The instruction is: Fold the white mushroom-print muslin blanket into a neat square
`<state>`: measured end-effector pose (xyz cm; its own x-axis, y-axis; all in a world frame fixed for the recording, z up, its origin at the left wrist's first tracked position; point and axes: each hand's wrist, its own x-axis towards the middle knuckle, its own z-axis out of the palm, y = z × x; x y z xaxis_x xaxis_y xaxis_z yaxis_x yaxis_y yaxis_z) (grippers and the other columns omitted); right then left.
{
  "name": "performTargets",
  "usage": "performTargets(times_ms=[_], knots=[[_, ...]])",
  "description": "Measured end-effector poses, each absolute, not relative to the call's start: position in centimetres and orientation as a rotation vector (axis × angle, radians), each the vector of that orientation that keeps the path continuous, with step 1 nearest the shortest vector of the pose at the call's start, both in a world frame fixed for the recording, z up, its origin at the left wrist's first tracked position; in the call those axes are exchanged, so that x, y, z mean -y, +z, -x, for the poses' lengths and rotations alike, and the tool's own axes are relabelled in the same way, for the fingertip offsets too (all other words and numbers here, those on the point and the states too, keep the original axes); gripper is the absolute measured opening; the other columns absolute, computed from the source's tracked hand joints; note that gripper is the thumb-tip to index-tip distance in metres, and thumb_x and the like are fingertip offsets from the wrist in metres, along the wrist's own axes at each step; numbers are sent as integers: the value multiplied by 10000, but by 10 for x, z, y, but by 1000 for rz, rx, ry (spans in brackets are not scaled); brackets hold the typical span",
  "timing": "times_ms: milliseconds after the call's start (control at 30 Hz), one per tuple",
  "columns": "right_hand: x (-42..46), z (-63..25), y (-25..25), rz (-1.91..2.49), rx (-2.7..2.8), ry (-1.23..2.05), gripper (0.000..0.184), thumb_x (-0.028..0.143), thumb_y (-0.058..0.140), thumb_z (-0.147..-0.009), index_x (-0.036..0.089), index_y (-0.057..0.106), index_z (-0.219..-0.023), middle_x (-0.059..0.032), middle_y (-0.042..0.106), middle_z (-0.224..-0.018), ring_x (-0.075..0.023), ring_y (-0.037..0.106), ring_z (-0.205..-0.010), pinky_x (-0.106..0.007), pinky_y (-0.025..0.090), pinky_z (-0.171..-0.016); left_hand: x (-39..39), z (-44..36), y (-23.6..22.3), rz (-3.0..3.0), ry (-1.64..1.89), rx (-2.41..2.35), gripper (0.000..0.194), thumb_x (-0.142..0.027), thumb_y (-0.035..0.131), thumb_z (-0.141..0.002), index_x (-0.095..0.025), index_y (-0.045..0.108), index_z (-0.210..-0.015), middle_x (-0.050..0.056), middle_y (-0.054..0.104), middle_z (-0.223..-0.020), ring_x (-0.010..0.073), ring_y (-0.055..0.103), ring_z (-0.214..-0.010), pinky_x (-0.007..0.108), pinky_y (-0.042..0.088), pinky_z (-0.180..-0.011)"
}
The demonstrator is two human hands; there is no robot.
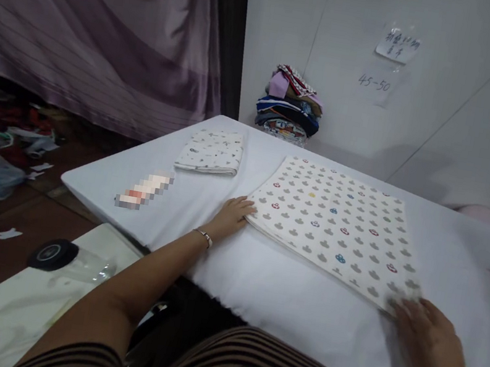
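A white cloth with small grey and coloured crown-like prints [336, 224] lies folded into a flat square on the white-covered table [256, 285]. My left hand [233, 214] rests flat at the cloth's near left corner, fingers stretched out and touching its edge. At the near right corner my right hand [425, 329] lies flat too, fingers extended onto the edge and slightly blurred. Neither hand grips anything.
A smaller folded patterned cloth [211, 151] sits at the table's far left. A blurred small object [144, 190] lies near the left edge. A pile of folded clothes [290, 102] stands against the white wall. A bottle with a black cap [72, 260] lies on a lower surface at left.
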<state>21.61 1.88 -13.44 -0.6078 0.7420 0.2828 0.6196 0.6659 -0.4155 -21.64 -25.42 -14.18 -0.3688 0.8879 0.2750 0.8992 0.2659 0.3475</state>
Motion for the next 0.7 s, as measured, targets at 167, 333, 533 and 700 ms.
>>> performTargets(times_ms=[167, 333, 533, 700], knots=[[22, -144, -131, 461, 2680, 191, 277, 353, 426, -860, 261, 668, -958, -104, 635, -1080, -304, 594, -994, -466, 480, -859, 250, 188, -138, 1839, -645, 2356, 368, -186, 531, -819, -236, 576, -1181, 62, 557, -1268, 246, 370, -1287, 480, 219, -1086], [46, -71, -134, 144, 2730, 171, 309, 270, 399, -908, 189, 673, -1029, -111, 655, -1034, -258, 595, -934, -403, 478, -814, 239, 172, -138, 1915, -744, 2274, 224, -263, 528, -863, -221, 635, -1055, 48, 633, -1108, 192, 502, -1116, 423, 267, -1046], [58, -31, -135, 70, 2764, 184, 302, 267, 413, -919, 190, 699, -977, -103, 665, -937, -228, 588, -844, -352, 458, -758, 235, 172, -145, 1872, -850, 2332, 243, -309, 460, -911, -227, 657, -1026, 34, 668, -1026, 169, 551, -1020, 420, 254, -1037], [62, -24, -137, 126, 2754, 219, 328, 265, 385, -926, 199, 692, -1021, -98, 655, -912, -225, 572, -813, -338, 466, -707, 235, 171, -149, 1853, -894, 2307, 251, -309, 436, -921, -231, 668, -977, 19, 670, -991, 159, 557, -989, 416, 245, -1035]])
